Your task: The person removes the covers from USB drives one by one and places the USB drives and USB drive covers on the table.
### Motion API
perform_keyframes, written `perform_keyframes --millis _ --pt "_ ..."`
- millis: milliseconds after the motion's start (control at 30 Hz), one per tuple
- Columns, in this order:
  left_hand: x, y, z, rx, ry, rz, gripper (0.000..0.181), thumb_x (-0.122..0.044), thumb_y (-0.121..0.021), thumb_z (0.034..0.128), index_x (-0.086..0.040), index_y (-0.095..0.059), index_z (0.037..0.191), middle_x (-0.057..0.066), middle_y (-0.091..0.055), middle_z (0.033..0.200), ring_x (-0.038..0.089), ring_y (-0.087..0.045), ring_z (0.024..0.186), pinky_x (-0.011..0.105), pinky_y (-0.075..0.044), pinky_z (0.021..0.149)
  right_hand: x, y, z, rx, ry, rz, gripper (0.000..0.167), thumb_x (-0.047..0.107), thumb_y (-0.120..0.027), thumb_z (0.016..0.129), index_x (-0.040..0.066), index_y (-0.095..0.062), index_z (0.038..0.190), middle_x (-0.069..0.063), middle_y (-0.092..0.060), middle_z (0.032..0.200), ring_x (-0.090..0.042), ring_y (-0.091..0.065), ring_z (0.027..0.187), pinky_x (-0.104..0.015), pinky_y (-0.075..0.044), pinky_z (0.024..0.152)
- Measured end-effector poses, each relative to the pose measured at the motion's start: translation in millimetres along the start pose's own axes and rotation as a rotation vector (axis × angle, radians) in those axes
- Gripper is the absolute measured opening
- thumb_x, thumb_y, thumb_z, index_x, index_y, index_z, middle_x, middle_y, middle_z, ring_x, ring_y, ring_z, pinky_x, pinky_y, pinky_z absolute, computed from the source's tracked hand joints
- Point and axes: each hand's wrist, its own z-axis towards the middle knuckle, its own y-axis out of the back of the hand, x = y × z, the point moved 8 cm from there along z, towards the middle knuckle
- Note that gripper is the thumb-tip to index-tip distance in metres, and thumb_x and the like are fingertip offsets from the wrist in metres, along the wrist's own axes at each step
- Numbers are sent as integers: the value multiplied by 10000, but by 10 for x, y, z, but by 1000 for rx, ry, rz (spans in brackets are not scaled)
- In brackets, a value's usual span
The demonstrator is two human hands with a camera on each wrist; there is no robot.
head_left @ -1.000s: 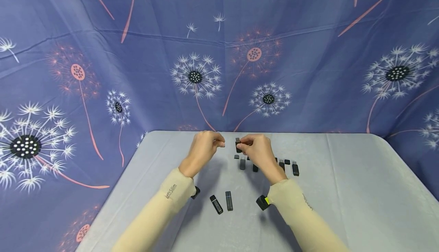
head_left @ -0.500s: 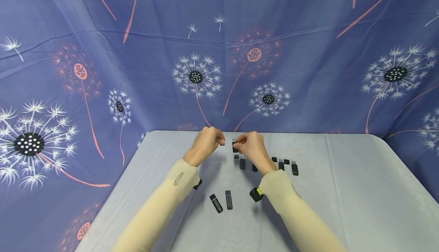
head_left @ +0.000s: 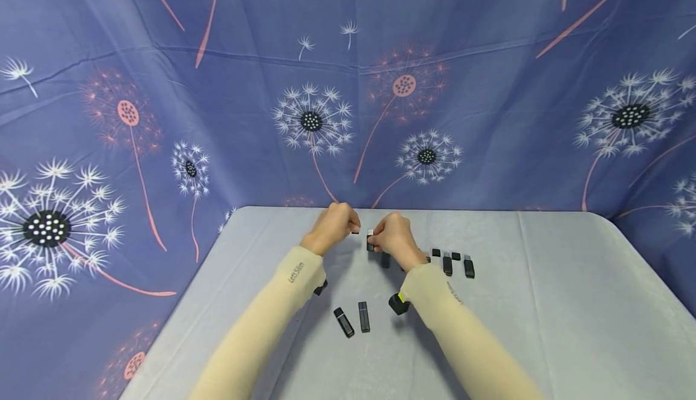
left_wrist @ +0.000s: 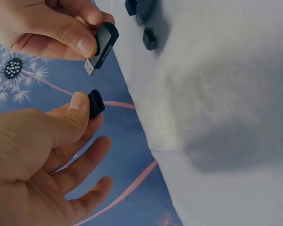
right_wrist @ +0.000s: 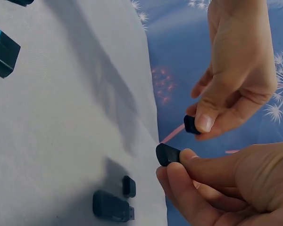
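Observation:
Over the back of the table my left hand (head_left: 333, 225) pinches a small black USB stick cap (left_wrist: 95, 103) between thumb and index finger, its other fingers spread loosely. My right hand (head_left: 397, 240) pinches a black USB stick (left_wrist: 106, 43) by its body, with the bare metal plug (left_wrist: 89, 67) showing. Cap and stick are held apart, a short gap between them. On the cloth below my right hand lie another uncapped USB stick (right_wrist: 111, 206) and a loose cap (right_wrist: 129, 187); in the head view that hand partly covers the row of sticks.
Two capped USB sticks, one tilted (head_left: 344, 322) and one nearly straight (head_left: 364, 317), lie nearer the front. Uncapped sticks (head_left: 447, 264) with caps (head_left: 456, 256) behind them lie to the right. A patterned blue curtain (head_left: 489, 116) hangs behind the table.
My right hand has moved left with the USB stick, and the stick sits slightly lower in view. My left hand has shifted a little right with the cap, narrowing the gap.

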Motion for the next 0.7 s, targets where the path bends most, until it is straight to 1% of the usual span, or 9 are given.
perform_keyframes --millis 233,300,433,467,533,567,600,667,700 --pt "58 -120 35 21 42 -17 50 -105 -795 907 -93 -843 897 16 -803 898 205 -764 900 366 -616 829 -57 -90 25 32 -51 -34 84 32 -841 844 -5 -766 845 -122 -743 718 -208 -751 604 -284 -603 609" --pt "78 -174 49 41 48 -33 50 -97 -798 902 -87 -841 880 19 -803 884 202 -763 892 351 -614 826 -88 -123 35 42 -76 -27 80 26 -835 848 -10 -764 843 -145 -745 756 -217 -755 617 -289 -605 605" --pt "94 -303 65 97 44 -58 70 -80 -788 905 -62 -839 861 32 -800 855 186 -751 845 338 -614 819 -135 -194 54 50 -107 12 60 -36 -809 850 -51 -765 889 -286 -711 998 -229 -757 624 -304 -615 599" --pt "96 -328 67 102 39 -55 80 -77 -787 905 -64 -838 845 31 -798 841 175 -748 824 358 -604 885 -140 -209 54 48 -108 9 58 -47 -804 848 -55 -766 892 -318 -687 1055 -236 -761 637 -298 -612 592" --pt "113 -377 60 119 52 -64 90 -77 -787 905 -63 -835 831 35 -796 832 170 -743 805 385 -601 907 -145 -230 55 34 -102 -12 44 -62 -799 843 -49 -765 868 -338 -661 1101 -237 -762 639 -278 -599 568" --pt "127 -394 57 122 60 -61 92 -77 -790 902 -64 -833 822 33 -795 827 165 -741 801 410 -575 977 -146 -237 56 26 -98 -32 47 -59 -804 837 -38 -763 842 -333 -665 1089 -230 -759 629 -264 -584 550" --pt "141 -411 50 129 75 -66 92 -79 -792 899 -63 -832 818 36 -795 828 169 -741 803 417 -572 983 -145 -246 52 21 -97 -45 65 -61 -809 831 -32 -754 812 -323 -671 1061 -224 -754 616 -254 -574 537" --pt "176 -442 39 137 98 -56 93 -87 -802 891 -68 -828 803 30 -793 823 161 -736 798 407 -571 984 -146 -269 46 16 -94 -71 122 -55 -823 820 -9 -732 753 -273 -695 959 -195 -736 575 -239 -557 518" --pt "192 -456 31 145 113 -57 90 -88 -803 889 -67 -826 804 33 -793 828 166 -733 804 380 -596 917 -145 -286 40 21 -92 -80 147 -54 -826 819 -1 -722 729 -246 -695 906 -179 -724 554 -236 -552 514"
